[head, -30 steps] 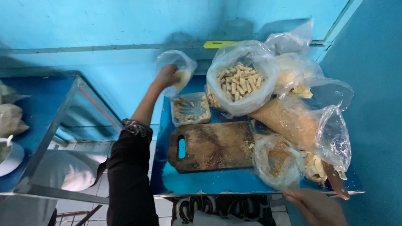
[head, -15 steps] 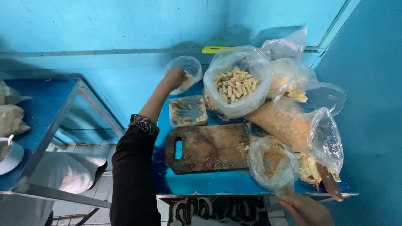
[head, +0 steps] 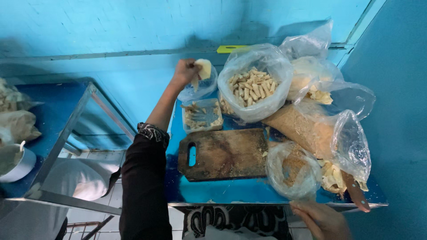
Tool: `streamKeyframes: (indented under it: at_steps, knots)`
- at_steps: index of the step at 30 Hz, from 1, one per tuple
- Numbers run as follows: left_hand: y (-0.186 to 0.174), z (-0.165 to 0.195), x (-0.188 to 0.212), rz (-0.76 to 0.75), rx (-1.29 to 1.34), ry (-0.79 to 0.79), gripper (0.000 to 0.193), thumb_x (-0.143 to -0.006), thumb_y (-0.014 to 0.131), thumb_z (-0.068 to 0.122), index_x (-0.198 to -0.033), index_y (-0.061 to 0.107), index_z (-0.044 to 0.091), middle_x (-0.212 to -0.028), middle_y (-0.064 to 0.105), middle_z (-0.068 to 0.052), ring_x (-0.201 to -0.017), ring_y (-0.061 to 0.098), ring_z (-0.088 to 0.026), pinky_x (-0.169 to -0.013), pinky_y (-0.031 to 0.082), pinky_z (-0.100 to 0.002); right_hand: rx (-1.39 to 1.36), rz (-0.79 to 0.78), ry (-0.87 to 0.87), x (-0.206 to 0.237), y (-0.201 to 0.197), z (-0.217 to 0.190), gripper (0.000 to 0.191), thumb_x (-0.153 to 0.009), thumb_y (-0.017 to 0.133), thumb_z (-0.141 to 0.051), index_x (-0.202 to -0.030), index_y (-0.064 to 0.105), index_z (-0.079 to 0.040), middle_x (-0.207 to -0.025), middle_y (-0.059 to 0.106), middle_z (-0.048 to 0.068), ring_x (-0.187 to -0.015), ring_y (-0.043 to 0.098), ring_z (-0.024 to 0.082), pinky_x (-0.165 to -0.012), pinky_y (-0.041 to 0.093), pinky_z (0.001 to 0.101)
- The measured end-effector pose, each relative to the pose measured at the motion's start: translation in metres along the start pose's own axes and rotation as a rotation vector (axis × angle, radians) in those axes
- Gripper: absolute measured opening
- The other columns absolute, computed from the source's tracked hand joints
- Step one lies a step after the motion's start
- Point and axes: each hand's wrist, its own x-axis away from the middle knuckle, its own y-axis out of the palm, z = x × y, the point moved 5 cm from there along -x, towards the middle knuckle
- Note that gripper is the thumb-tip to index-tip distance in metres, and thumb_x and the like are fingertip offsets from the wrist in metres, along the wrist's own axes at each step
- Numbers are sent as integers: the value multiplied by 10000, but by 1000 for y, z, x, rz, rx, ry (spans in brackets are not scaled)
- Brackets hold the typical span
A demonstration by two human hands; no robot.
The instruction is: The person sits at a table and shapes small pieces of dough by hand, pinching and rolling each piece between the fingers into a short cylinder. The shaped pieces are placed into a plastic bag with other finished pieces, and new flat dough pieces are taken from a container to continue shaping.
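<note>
The left hand (head: 184, 73) is raised over the far side of the blue table (head: 222, 193), fingers pinched on a pale slice (head: 204, 69), perhaps dough, just above a small clear bag (head: 200, 89). Below it sits a tub (head: 202, 116) of scraps, beside a wooden board (head: 224, 154). A big bag (head: 254, 89) holds pale sticks. The right hand (head: 321, 218) hangs at the table's near edge, fingers loosely spread, holding nothing.

Worn cutting board (head: 224, 154) below the fingers, tub of scraps (head: 202, 116) just under them. Bag of pale sticks (head: 254, 86) to their right, crumb bags (head: 307, 133) beyond. White bowl (head: 15, 165) far left.
</note>
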Motion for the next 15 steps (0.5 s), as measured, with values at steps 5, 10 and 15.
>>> streamKeyframes:
  at_steps: [5, 10, 15]
  knots:
    - [-8, -4, 5, 38, 379, -194, 187, -955, 687, 149, -1025, 711, -22, -803, 749, -102, -649, 729, -188, -577, 599, -328, 25, -164, 200, -10, 6, -9, 256, -814, 761, -167, -1062, 818, -144, -996, 837, 39, -930, 818, 161, -799, 633, 330]
    - [-3, -11, 9, 38, 189, -320, 274, -941, 693, 219, -1078, 721, -17, -838, 749, -115, -666, 707, -185, -555, 567, -328, -56, -99, 95, -24, 19, -28, 232, -824, 753, -174, -1037, 813, -103, -1004, 828, 71, -938, 801, 204, -804, 626, 350]
    - [-1, -22, 16, -313, -147, -435, 323, -895, 719, 253, -1083, 731, -9, -910, 741, -111, -763, 720, -193, -592, 608, -357, 4, -27, -15, -11, 16, -26, 215, -811, 762, -187, -1004, 806, -105, -977, 820, 69, -934, 793, 215, -813, 607, 364]
